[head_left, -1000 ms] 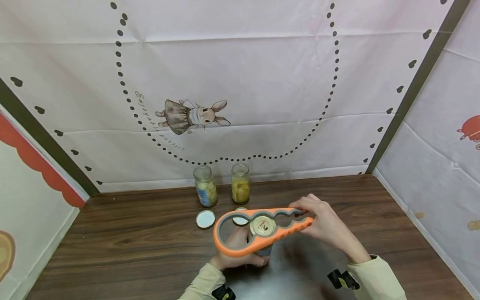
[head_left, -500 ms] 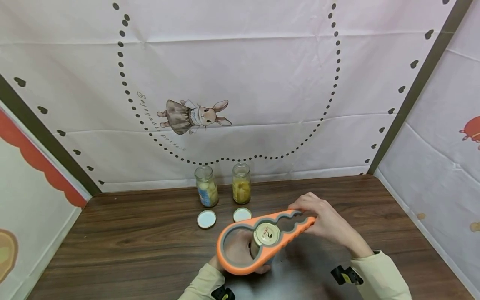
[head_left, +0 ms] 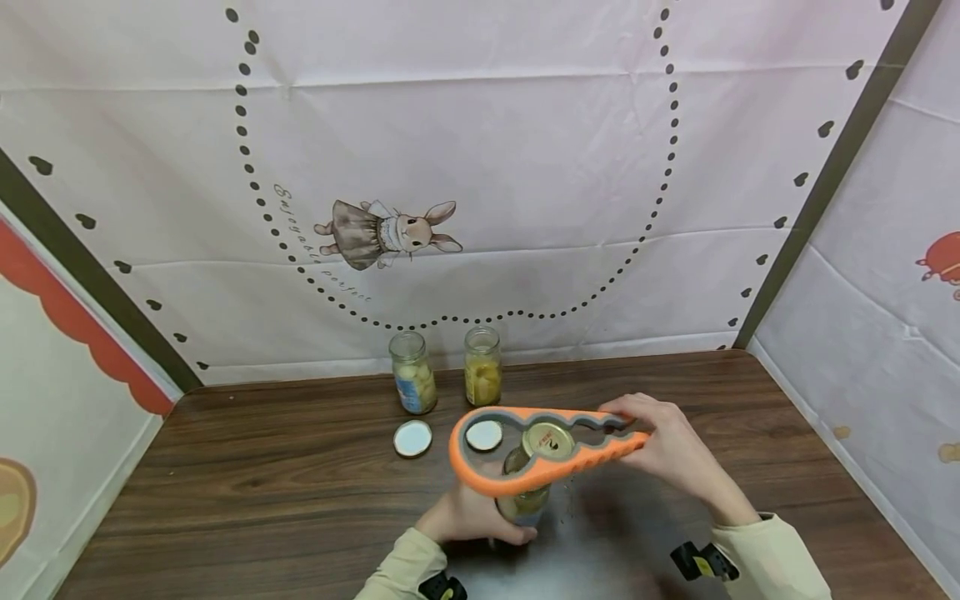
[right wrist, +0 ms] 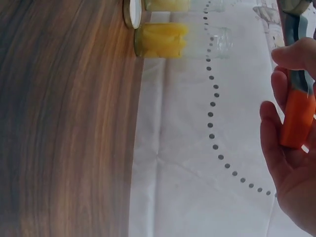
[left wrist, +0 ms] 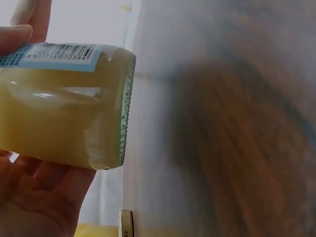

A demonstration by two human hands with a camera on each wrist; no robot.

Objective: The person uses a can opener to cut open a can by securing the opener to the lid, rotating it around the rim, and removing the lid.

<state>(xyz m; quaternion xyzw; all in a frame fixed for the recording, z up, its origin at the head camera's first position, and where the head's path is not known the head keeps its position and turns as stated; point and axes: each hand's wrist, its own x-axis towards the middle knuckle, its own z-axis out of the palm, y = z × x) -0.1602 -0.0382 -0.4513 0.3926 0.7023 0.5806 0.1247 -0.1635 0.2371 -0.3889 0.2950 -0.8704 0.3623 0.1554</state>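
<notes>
My left hand (head_left: 476, 512) grips a glass jar (head_left: 527, 502) with pale yellowish contents around its body. In the left wrist view, the jar (left wrist: 59, 118) shows a blue-edged barcode label, and its base is raised off the table. An orange and grey jar opener (head_left: 525, 482) sits around the jar's gold lid (head_left: 548, 439). My right hand (head_left: 667, 437) holds the opener's handle ends, with the thumb and fingers around the orange handle (right wrist: 297, 121) in the right wrist view. Whether the lid is loose on the jar, I cannot tell.
Two lidless jars stand at the back of the wooden table (head_left: 300, 500): a left jar (head_left: 412, 379) and a right jar (head_left: 482, 371). In front of them lie a white-lined lid (head_left: 412, 438) and another lid (head_left: 483, 435), seen through the opener's loop. A printed cloth (head_left: 540, 167) hangs behind.
The opener dipped toward me, then rose away and to the right with the lid and my right hand. More of the jar in my left hand shows below the opener.
</notes>
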